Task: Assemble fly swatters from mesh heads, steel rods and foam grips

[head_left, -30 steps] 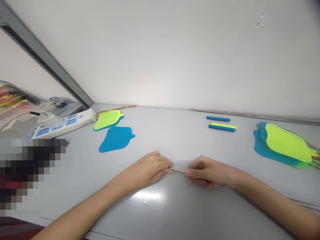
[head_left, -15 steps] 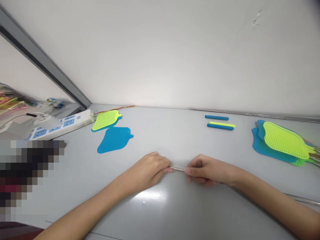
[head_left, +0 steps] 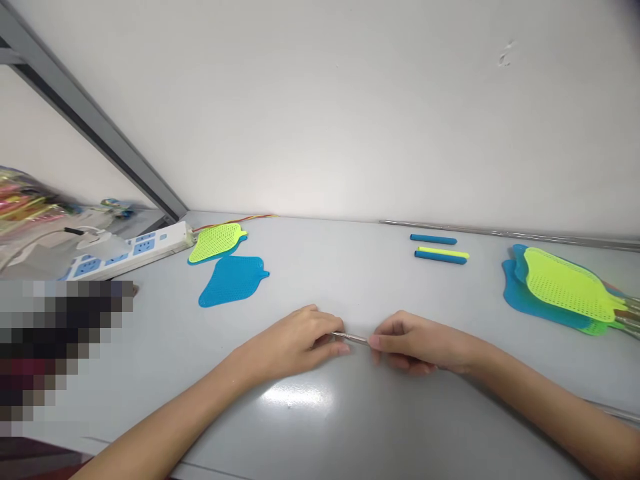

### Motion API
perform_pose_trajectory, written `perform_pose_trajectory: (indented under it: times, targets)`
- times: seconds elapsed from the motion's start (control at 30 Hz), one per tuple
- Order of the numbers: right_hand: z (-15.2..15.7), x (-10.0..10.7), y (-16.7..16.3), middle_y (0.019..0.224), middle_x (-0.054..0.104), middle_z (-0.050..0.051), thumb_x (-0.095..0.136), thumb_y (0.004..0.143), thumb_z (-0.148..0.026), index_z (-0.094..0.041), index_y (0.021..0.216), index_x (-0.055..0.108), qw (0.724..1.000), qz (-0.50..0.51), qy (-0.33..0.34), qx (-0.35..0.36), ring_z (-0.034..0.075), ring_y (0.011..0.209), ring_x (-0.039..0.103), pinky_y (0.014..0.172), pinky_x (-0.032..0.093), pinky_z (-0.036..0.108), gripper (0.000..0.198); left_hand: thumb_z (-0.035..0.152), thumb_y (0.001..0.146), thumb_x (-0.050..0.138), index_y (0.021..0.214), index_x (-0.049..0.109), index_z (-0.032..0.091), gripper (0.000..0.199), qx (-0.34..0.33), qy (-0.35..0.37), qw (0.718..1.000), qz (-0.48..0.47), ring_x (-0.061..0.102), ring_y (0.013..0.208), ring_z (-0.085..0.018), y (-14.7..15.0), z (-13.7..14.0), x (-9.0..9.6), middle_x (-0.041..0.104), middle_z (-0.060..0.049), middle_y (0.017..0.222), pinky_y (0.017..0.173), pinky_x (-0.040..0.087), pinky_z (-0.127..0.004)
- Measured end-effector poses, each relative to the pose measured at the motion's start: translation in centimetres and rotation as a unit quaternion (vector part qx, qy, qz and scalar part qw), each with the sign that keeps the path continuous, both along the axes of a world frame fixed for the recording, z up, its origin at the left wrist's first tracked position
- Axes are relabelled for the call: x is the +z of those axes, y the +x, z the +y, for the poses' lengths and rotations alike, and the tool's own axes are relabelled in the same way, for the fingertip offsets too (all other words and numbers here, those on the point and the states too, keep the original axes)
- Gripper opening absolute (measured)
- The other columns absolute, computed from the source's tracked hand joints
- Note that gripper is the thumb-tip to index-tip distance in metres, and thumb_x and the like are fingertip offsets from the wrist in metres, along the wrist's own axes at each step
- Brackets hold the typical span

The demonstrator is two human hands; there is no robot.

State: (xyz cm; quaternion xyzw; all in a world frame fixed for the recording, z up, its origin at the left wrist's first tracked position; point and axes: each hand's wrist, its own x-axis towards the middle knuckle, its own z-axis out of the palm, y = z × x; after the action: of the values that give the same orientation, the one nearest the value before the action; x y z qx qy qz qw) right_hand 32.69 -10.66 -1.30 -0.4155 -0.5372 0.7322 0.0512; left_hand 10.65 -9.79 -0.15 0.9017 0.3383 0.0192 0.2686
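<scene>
The pale wall (head_left: 320,120) stands well beyond the fingers of both hands. The grey table (head_left: 320,280) spreads around and below the fingers, with a patch of glare nearer than the left fingertips. A grey post (head_left: 107,127) slants down to the table's back edge, far left of the left fingers. Long rods (head_left: 500,233) lie at the wall's foot, beyond the right fingers and running off to their right.

Right of the right fingers, well apart, is a pile of yellow-green and blue swatters (head_left: 570,283). Beyond the left fingers and to their left lie a blue swatter (head_left: 233,281) and, farther back, a yellow-green swatter (head_left: 217,241) over another blue one. Farther left, the white power strip (head_left: 167,239) has blue socket faces, and clear plastic (head_left: 30,197) holds pink and yellow things.

The right hand (head_left: 379,345) pinches one end of the rod (head_left: 356,338) between thumb and forefinger. The left hand (head_left: 345,339) has thumb and forefinger parted around its other end; whether the hidden fingers grip, I cannot tell. Two blue tubes (head_left: 433,239) and one yellow tube (head_left: 457,255) lie beyond the right fingers.

The rod is thin, silvery and shiny, bridging the gap between the fingertips at a slight slant.
</scene>
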Motion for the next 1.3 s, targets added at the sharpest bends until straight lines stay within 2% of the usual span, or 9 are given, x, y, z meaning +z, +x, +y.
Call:
perform_pose_trajectory:
  times: [0.13,0.5,0.97,1.3]
  targets:
    - [-0.1,0.1,0.0,0.050,0.040,-0.004,0.047,0.076,-0.049,-0.013,0.075,0.058,1.000,0.000,-0.004,-0.005,0.003,0.037,0.032,0.033,0.019,0.017,0.038,0.034,0.090,0.026,0.074,0.051,0.018,0.034,-0.006,0.008,1.000,-0.027,0.047,0.063,-0.012,0.5,0.0,-0.2,0.054,0.002,0.066,0.069,0.034,-0.025]
    - [-0.2,0.3,0.2,0.055,0.044,-0.003,0.047,0.077,-0.048,-0.014,0.082,0.058,1.000,0.022,-0.001,-0.008,0.003,0.038,0.034,0.034,0.020,0.017,0.036,0.031,0.090,0.029,0.064,0.046,0.018,0.034,-0.007,0.020,0.999,-0.036,0.047,0.061,-0.011,-0.2,0.7,-0.3,0.049,0.003,0.058,0.069,0.034,-0.022]
    - [0.5,-0.2,0.8,0.052,0.044,-0.004,0.047,0.075,-0.051,-0.013,0.080,0.056,1.000,0.028,-0.015,0.001,0.003,0.036,0.033,0.033,0.020,0.017,0.039,0.028,0.089,0.031,0.079,0.056,0.020,0.028,0.049,0.063,0.997,-0.010,0.051,0.068,-0.013,-2.6,2.6,0.4,0.059,0.001,0.071,0.070,0.034,-0.025]
    - [1.4,0.3,1.9,0.051,0.038,-0.006,0.049,0.074,-0.049,-0.013,0.076,0.055,1.000,0.009,0.007,-0.012,0.002,0.036,0.028,0.035,0.017,0.019,0.036,0.031,0.089,0.029,0.075,0.054,0.020,0.030,0.078,0.074,0.994,0.016,0.049,0.064,-0.012,-3.3,3.3,0.5,0.056,0.003,0.068,0.067,0.033,-0.025]
